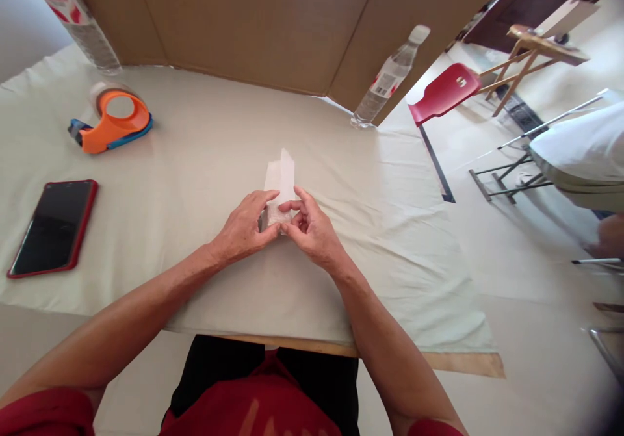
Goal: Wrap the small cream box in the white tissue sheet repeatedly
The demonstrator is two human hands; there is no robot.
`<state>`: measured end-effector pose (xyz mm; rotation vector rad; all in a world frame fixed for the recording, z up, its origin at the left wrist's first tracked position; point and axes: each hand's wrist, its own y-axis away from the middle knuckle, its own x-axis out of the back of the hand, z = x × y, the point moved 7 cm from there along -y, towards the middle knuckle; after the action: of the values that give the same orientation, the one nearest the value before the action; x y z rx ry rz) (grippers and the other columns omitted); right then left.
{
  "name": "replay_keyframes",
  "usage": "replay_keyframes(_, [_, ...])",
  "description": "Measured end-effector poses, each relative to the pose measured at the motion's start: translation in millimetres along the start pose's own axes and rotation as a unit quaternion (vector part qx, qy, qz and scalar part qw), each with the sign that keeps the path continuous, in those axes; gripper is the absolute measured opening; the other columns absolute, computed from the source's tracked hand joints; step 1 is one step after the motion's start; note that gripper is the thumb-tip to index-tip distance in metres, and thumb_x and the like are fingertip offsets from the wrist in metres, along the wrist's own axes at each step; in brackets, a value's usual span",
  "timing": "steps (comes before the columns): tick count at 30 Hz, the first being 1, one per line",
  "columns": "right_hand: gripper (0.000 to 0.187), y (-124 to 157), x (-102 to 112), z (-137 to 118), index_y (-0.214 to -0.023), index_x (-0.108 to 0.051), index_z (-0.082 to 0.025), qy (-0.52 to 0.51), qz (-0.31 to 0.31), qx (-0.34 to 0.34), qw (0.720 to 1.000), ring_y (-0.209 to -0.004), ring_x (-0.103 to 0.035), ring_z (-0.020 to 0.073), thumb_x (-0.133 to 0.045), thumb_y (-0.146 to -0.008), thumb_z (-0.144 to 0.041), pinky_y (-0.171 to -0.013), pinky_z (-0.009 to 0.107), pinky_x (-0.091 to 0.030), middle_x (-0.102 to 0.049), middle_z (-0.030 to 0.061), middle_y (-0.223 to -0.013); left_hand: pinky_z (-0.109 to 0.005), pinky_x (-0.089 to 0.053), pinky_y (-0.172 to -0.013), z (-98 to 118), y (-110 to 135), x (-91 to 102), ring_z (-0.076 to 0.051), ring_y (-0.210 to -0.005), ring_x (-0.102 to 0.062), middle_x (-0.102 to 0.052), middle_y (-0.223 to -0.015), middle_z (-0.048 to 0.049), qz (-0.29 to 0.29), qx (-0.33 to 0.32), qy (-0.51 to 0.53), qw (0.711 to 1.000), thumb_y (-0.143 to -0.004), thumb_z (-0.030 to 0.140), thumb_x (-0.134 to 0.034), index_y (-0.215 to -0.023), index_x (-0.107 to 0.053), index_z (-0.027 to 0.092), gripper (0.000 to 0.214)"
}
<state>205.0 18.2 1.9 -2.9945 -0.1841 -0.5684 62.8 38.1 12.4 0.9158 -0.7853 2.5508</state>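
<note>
Both hands hold one small white packet: the left hand (246,225) pinches it on its left side, and the right hand (314,231) pinches it on its right side, with the two thumbs close together at the near end. The white packet (280,179) is in the middle of the table, right in front of the person, on or just over a pale, wrinkly cloth (205,130). It is long and thin, and it points away from the person. The far part looks flat and smooth, like paper. Its top edge is not even: the right side goes up higher and ends in a slanted tip, and the left side stops lower down. A line runs down between those two sides, like a fold or an edge. The near part, between the fingers, looks bumpy and crinkly, and a bit grayer at the left. Fingers hide some of it, so I cannot tell what is inside. Off to the left, well apart from the hands, are an orange and blue tape holder (129,140) and a dark phone (51,228) with a red edge. Past the packet, a clear bottle (385,88) stands beside a big brown cardboard wall (253,26).
</note>
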Motion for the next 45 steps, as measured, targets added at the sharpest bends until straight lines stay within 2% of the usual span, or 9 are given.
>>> replay_keyframes(11, [0.075, -17, 8, -22, -0.150, -0.033, -0.017, 0.135, -0.135, 0.017, 0.982, -0.071, -0.060, 0.0140, -0.042, -0.076, -0.010, -0.073, 0.035, -0.053, -0.066, 0.0109, -0.123, -0.035, -0.055, -0.079, 14, 7, 0.3, -0.023, -0.103, -0.058, -0.056, -0.118, -0.0113, 0.033, -0.098, -0.062, 0.993, -0.085, 0.013, -0.054, -0.101, -0.068, 0.020, 0.023])
replay_keyframes(19, [0.071, -24, 7, -27, -0.147, -0.037, -0.019, 0.136, -0.163, 0.008, 0.977, -0.063, -0.062, 0.0119, -0.040, -0.076, -0.010, -0.070, 0.034, -0.055, -0.067, 0.0103, -0.120, -0.036, -0.054, -0.082, 6, -2, -1.3, -0.020, -0.096, -0.058, -0.059, -0.102, -0.0077, 0.051, 0.016, 0.048, 0.997, -0.088, 0.029, -0.062, -0.083, -0.071, 0.019, 0.014])
replay_keyframes(22, [0.069, -25, 6, -26, -0.144, -0.041, -0.021, 0.107, -0.165, 0.003, 0.980, -0.062, -0.063, 0.0111, -0.040, -0.076, -0.010, -0.071, 0.035, -0.056, -0.067, 0.0088, -0.120, -0.035, -0.053, -0.080, 5, -3, -4.6, -0.020, -0.094, -0.058, -0.060, -0.096, -0.0067, 0.081, 0.033, 0.037, 0.995, -0.084, 0.022, -0.065, -0.078, -0.068, 0.019, 0.007])
replay_keyframes(24, [0.064, -27, 10, -25, -0.140, -0.046, -0.020, 0.073, -0.138, -0.004, 0.988, -0.061, -0.062, 0.0106, -0.043, -0.077, -0.013, -0.069, 0.034, -0.056, -0.068, 0.0076, -0.115, -0.035, -0.053, -0.080, 5, -3, -6.7, -0.020, -0.093, -0.058, -0.060, -0.095, -0.0066, 0.089, 0.036, 0.027, 0.995, -0.082, 0.016, -0.063, -0.078, -0.066, 0.018, 0.006])
replay_keyframes(29, [0.054, -43, 41, -2, -0.127, -0.056, -0.013, 0.020, 0.065, -0.084, 0.994, -0.063, -0.060, 0.0127, -0.061, -0.078, -0.035, -0.056, 0.029, -0.051, -0.069, 0.0109, -0.105, -0.040, -0.052, -0.088, 7, 0, -5.4, -0.024, -0.103, -0.056, -0.058, -0.110, -0.0101, 0.101, 0.028, -0.008, 0.994, -0.080, 0.014, -0.064, -0.078, -0.067, 0.019, 0.006])
replay_keyframes(34, [0.070, -69, 30, 33, -0.127, -0.055, -0.012, 0.018, 0.034, -0.175, 0.984, -0.062, -0.059, 0.0154, -0.072, -0.069, -0.048, -0.044, 0.024, -0.037, -0.070, 0.0116, -0.098, -0.044, -0.050, -0.092, 15, 0, -3.8, -0.028, -0.112, -0.053, -0.059, -0.130, -0.0122, 0.086, -0.009, -0.047, 0.995, -0.083, 0.012, -0.061, -0.076, -0.066, 0.018, 0.011])
replay_keyframes(38, [0.045, -92, 20, 42, -0.099, -0.064, -0.015, 0.018, 0.021, -0.125, 0.992, -0.059, -0.052, 0.0127, -0.074, -0.065, -0.043, -0.051, 0.024, -0.038, -0.062, -0.0002, -0.070, -0.045, -0.050, -0.090, 18, -1, -3.3, -0.029, -0.111, -0.055, -0.064, -0.129, -0.0102, 0.074, -0.029, -0.069, 0.994, -0.084, 0.013, -0.061, -0.076, -0.065, 0.019, 0.011])
replay_keyframes(41, [0.025, -101, 18, 43, -0.071, -0.058, -0.017, 0.015, 0.030, -0.098, 0.995, -0.059, -0.044, 0.0099, -0.073, -0.063, -0.036, -0.053, 0.023, -0.035, -0.052, -0.0046, -0.062, -0.043, -0.050, -0.089, 17, -2, -3.6, -0.027, -0.105, -0.057, -0.071, -0.114, -0.0082, 0.067, -0.028, -0.050, 0.996, -0.085, 0.014, -0.061, -0.078, -0.064, 0.019, 0.010])
replay_keyframes(45, [0.021, -100, 15, 39, -0.068, -0.057, -0.018, -0.082, 0.026, -0.079, 0.993, -0.060, -0.043, 0.0095, -0.071, -0.065, -0.033, -0.056, 0.024, -0.036, -0.051, -0.0059, -0.062, -0.041, -0.050, -0.088, 14, -2, -4.3, -0.024, -0.100, -0.059, -0.073, -0.105, -0.0070, 0.060, -0.020, -0.016, 0.998, -0.086, 0.014, -0.059, -0.080, -0.063, 0.019, 0.009])
